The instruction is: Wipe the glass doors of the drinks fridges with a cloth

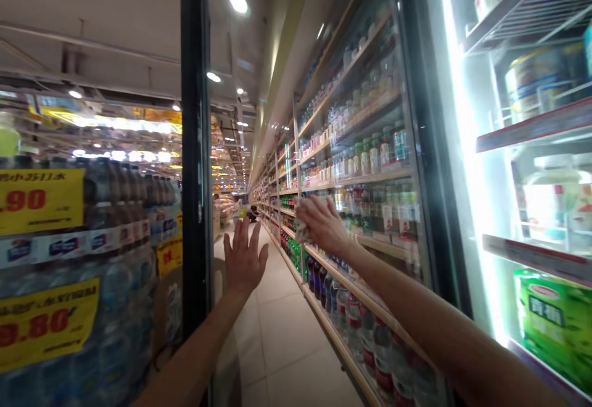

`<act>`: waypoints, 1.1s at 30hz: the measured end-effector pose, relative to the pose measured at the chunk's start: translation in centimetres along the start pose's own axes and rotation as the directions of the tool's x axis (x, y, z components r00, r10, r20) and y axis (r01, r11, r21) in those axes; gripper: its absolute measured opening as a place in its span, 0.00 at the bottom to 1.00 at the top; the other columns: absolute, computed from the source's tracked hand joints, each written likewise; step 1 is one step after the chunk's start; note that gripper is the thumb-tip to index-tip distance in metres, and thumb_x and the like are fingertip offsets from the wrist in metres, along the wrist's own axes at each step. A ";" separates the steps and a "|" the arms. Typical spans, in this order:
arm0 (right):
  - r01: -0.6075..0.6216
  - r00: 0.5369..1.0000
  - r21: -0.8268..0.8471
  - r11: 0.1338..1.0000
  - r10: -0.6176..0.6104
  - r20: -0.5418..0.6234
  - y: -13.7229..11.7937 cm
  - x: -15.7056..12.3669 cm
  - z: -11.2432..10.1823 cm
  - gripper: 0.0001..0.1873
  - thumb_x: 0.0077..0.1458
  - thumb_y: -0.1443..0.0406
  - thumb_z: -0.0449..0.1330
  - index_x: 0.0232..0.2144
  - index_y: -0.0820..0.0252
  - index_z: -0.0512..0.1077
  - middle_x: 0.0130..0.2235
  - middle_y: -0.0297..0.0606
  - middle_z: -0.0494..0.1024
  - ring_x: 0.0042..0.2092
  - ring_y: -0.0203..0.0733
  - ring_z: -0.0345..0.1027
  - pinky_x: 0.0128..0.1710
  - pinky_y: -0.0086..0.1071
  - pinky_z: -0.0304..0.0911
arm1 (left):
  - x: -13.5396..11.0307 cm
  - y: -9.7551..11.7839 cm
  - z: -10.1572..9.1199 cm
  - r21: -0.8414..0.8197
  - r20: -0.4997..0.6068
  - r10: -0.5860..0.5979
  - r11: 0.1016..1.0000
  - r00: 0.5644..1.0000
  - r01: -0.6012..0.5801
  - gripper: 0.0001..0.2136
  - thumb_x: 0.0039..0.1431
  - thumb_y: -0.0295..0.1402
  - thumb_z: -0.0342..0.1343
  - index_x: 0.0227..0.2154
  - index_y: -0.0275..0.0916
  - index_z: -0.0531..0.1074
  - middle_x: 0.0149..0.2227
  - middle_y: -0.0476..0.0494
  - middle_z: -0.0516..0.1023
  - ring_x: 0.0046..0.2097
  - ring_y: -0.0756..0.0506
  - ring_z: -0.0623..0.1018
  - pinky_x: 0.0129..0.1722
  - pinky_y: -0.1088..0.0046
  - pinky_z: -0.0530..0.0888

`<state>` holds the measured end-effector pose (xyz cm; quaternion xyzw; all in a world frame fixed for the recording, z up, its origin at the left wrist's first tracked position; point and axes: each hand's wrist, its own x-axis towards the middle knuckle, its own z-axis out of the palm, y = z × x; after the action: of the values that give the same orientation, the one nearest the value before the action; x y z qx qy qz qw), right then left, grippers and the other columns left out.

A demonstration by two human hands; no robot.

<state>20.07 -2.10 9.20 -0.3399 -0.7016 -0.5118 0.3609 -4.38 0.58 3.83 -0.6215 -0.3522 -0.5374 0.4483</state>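
A glass fridge door stands swung open in front of me, its dark frame edge at the left. My left hand lies flat against the glass with its fingers spread and nothing in it. My right hand is higher and to the right, pressing a small white cloth against the same pane. Both forearms reach up from the bottom of the view.
The lit fridge interior at the right holds shelves of cans, jars and a green packet. Stacked water bottles with yellow price signs fill the left. Through the glass runs a tiled aisle beside long drink shelves, with people far off.
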 end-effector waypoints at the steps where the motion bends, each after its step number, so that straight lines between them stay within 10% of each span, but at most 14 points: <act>1: 0.140 0.989 0.024 0.990 -0.141 0.054 -0.4 -0.2 0.0 0.27 0.53 0.67 0.52 0.57 0.50 0.61 0.62 0.34 0.58 0.65 0.45 0.41 0.63 0.49 0.37 | 0.0 0.0 0.0 0.007 -0.008 0.004 1.000 1.000 -0.004 0.24 0.61 0.36 0.46 0.60 0.38 0.56 0.63 0.34 0.56 0.66 0.40 0.51 0.62 0.53 0.49; 3: 0.212 0.973 0.038 0.977 -0.214 0.087 0.9 -0.8 -0.6 0.27 0.53 0.67 0.52 0.57 0.49 0.61 0.62 0.33 0.59 0.65 0.43 0.42 0.64 0.48 0.37 | 0.0 0.1 -0.1 0.015 -0.007 0.009 1.000 1.000 -0.009 0.23 0.61 0.36 0.46 0.59 0.37 0.57 0.63 0.33 0.56 0.66 0.40 0.50 0.63 0.53 0.48; 6: -0.243 0.967 -0.018 0.970 0.241 -0.084 5.7 -0.7 -2.0 0.26 0.53 0.69 0.49 0.56 0.54 0.62 0.61 0.39 0.59 0.64 0.48 0.44 0.61 0.53 0.41 | 0.0 0.2 -0.2 0.002 0.027 0.006 1.000 1.000 -0.006 0.24 0.61 0.35 0.46 0.59 0.37 0.57 0.64 0.33 0.53 0.66 0.39 0.50 0.63 0.52 0.47; 9: -0.658 0.712 0.048 0.751 0.642 -0.283 7.9 1.4 -2.6 0.25 0.56 0.68 0.46 0.56 0.63 0.62 0.62 0.49 0.57 0.63 0.56 0.43 0.58 0.59 0.42 | 0.0 0.2 -0.2 0.009 0.032 0.004 1.000 0.999 -0.004 0.23 0.61 0.35 0.46 0.59 0.37 0.57 0.63 0.33 0.54 0.66 0.39 0.51 0.63 0.52 0.47; 10: -0.672 0.695 0.062 0.738 0.658 -0.289 7.3 2.1 -2.4 0.25 0.56 0.68 0.46 0.56 0.63 0.63 0.62 0.48 0.56 0.63 0.55 0.43 0.59 0.58 0.42 | 0.0 0.2 -0.2 0.016 0.030 0.007 1.000 1.000 -0.008 0.23 0.61 0.35 0.45 0.59 0.37 0.57 0.63 0.33 0.55 0.65 0.40 0.51 0.62 0.52 0.48; 14: -0.197 0.975 0.031 0.980 0.199 -0.094 1.1 2.8 -0.6 0.24 0.54 0.67 0.51 0.55 0.52 0.64 0.62 0.36 0.59 0.64 0.49 0.43 0.62 0.52 0.39 | 0.0 0.1 -0.3 0.025 0.018 0.018 1.000 1.000 -0.018 0.23 0.61 0.35 0.45 0.59 0.38 0.56 0.63 0.33 0.55 0.66 0.41 0.50 0.62 0.52 0.49; 17: 0.268 0.962 0.061 0.961 -0.271 0.039 -1.3 1.1 0.3 0.26 0.54 0.65 0.53 0.56 0.50 0.62 0.62 0.34 0.59 0.65 0.45 0.42 0.64 0.49 0.38 | 0.1 0.1 -0.3 0.021 0.003 0.030 0.999 1.000 -0.030 0.23 0.61 0.35 0.46 0.59 0.38 0.57 0.63 0.33 0.56 0.66 0.40 0.50 0.62 0.52 0.50; 19: 0.247 0.968 0.033 0.968 -0.248 0.037 0.3 0.1 0.0 0.26 0.54 0.67 0.53 0.56 0.49 0.62 0.61 0.33 0.60 0.65 0.43 0.44 0.63 0.48 0.40 | 0.1 0.1 -0.3 0.020 -0.008 0.038 0.999 0.999 -0.038 0.23 0.61 0.35 0.46 0.58 0.37 0.58 0.62 0.32 0.56 0.65 0.40 0.51 0.62 0.53 0.49; 21: -0.075 0.995 -0.029 0.997 0.072 -0.073 3.5 0.0 -0.9 0.26 0.54 0.68 0.50 0.55 0.51 0.63 0.61 0.35 0.60 0.64 0.45 0.45 0.62 0.50 0.42 | 0.0 0.1 -0.2 0.016 -0.013 0.036 0.999 0.999 -0.036 0.22 0.60 0.34 0.46 0.58 0.36 0.59 0.62 0.32 0.57 0.65 0.40 0.51 0.62 0.53 0.49; 25: -0.635 0.735 0.010 0.773 0.608 -0.302 7.2 1.8 -2.1 0.25 0.56 0.67 0.47 0.56 0.59 0.63 0.62 0.44 0.58 0.63 0.53 0.46 0.59 0.57 0.46 | -0.1 0.2 -0.3 0.013 0.004 0.014 1.000 1.000 -0.014 0.22 0.60 0.34 0.46 0.57 0.38 0.60 0.62 0.33 0.57 0.65 0.40 0.53 0.62 0.53 0.48; 27: -0.571 0.792 -0.006 0.821 0.549 -0.265 5.9 2.6 -1.9 0.25 0.56 0.68 0.47 0.56 0.58 0.63 0.62 0.43 0.58 0.63 0.54 0.45 0.59 0.57 0.45 | 0.4 0.0 -0.6 0.004 0.002 0.012 1.000 1.000 -0.012 0.22 0.59 0.35 0.47 0.57 0.39 0.61 0.62 0.35 0.59 0.65 0.40 0.54 0.62 0.53 0.50; 30: -0.126 0.990 -0.042 0.991 0.122 -0.072 2.4 2.3 -1.0 0.26 0.54 0.68 0.50 0.55 0.52 0.63 0.62 0.36 0.59 0.64 0.49 0.44 0.61 0.53 0.42 | 2.4 -0.8 -1.0 -0.014 0.000 0.019 1.000 1.000 -0.019 0.21 0.59 0.35 0.46 0.56 0.40 0.62 0.61 0.37 0.61 0.64 0.40 0.56 0.62 0.54 0.51; 33: 0.174 0.984 -0.014 0.985 -0.174 0.045 2.2 0.6 -0.8 0.27 0.53 0.68 0.52 0.56 0.48 0.62 0.61 0.33 0.61 0.64 0.44 0.44 0.62 0.49 0.41 | 5.1 -1.6 -1.2 -0.007 0.010 -0.018 1.000 1.000 0.018 0.22 0.60 0.37 0.45 0.57 0.40 0.61 0.62 0.37 0.58 0.65 0.39 0.53 0.61 0.52 0.50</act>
<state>21.80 -2.30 10.94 -0.2916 -0.7317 -0.5400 0.2964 -5.42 -0.22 9.18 -0.6224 -0.3580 -0.5396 0.4396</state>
